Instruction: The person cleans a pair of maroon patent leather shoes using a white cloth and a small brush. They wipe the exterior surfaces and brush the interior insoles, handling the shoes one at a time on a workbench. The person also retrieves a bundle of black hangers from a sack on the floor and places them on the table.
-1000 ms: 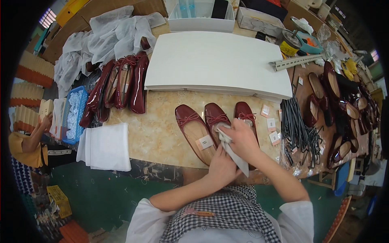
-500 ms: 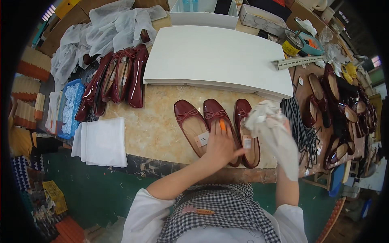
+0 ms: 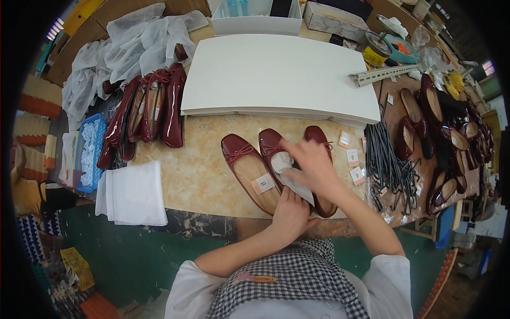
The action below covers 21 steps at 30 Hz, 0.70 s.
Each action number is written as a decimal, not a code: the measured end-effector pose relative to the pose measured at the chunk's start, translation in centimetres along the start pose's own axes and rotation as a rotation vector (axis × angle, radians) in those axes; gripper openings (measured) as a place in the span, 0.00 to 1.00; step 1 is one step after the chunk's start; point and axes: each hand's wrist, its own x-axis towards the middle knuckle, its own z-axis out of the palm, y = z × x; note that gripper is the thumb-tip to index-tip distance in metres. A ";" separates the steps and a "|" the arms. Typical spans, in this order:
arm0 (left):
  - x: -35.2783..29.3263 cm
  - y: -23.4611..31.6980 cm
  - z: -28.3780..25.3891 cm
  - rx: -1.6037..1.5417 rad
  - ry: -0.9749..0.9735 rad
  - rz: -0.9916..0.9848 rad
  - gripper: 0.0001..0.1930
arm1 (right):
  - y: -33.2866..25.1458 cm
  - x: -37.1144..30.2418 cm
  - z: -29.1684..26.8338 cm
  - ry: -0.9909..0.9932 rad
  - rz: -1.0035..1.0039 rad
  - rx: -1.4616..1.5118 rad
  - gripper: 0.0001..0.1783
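Observation:
Three dark red patent flats with bows lie toes away from me: a left shoe (image 3: 241, 154), a middle shoe (image 3: 269, 139) and a right shoe (image 3: 314, 134). Crumpled whitish tissue paper (image 3: 282, 161) fills the front opening of the middle shoe, its tail running back toward the heel. My left hand (image 3: 291, 215) grips that shoe's heel end, fingers over the opening beside the paper's tail. From the right, my right hand (image 3: 314, 166) reaches across the right shoe, thumb and fingers around the paper, slightly blurred. A tag (image 3: 263, 183) lies inside the left shoe.
White sheets (image 3: 279, 77) are stacked behind the shoes. More red flats stand in a row (image 3: 151, 111) at left and a heap (image 3: 435, 133) at right. Folded white tissue (image 3: 132, 194), a blue basket (image 3: 91, 151), small tags (image 3: 352, 158) and black rods (image 3: 390, 165) surround the workspace.
My right hand has brought the tissue paper leftward from above the right side into the middle shoe. My left hand has drawn back toward the heel. Tags on the table are now uncovered.

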 end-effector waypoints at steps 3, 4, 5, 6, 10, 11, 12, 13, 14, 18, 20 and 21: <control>0.6 0.4 -0.1 0.049 0.079 0.023 0.40 | 1.8 2.1 1.8 0.082 0.042 -0.108 0.31; 0.6 0.1 -0.5 0.080 0.084 0.012 0.39 | 1.5 2.7 2.1 0.083 0.040 -0.110 0.30; 0.5 -0.4 -1.0 0.049 0.055 0.055 0.38 | 1.4 2.9 2.1 0.083 0.040 -0.113 0.30; 0.6 -1.1 -1.7 0.017 0.025 0.101 0.37 | 1.1 2.0 1.8 0.050 0.113 -0.052 0.28; 8.7 -5.5 -11.6 -0.109 0.052 -0.027 0.23 | 2.3 -1.9 -2.4 0.283 0.133 0.005 0.25; 12.4 -9.5 -10.2 -0.037 0.449 -0.007 0.28 | 1.7 -2.7 -3.5 0.262 0.184 0.071 0.25; 15.6 -12.9 -10.5 0.397 0.628 -0.024 0.33 | 1.2 -3.4 -4.3 0.237 0.236 0.140 0.25; 17.1 -15.9 -10.5 0.350 0.439 -0.223 0.33 | 0.5 -3.9 -4.9 0.243 0.228 0.161 0.25; 18.2 -17.7 -10.1 0.289 0.253 -0.409 0.34 | 0.0 -4.5 -5.5 0.251 0.226 0.171 0.24; 18.1 -18.1 -6.8 0.144 0.508 -0.278 0.26 | -0.4 -6.5 -5.8 0.299 0.351 0.396 0.27; 17.1 -14.6 -8.2 -0.128 0.398 -0.194 0.21 | -0.4 -7.4 -5.5 0.339 0.436 0.632 0.31; 14.8 -11.2 -7.8 -0.055 0.390 -0.023 0.15 | -0.2 -7.8 -5.6 0.369 0.575 0.964 0.31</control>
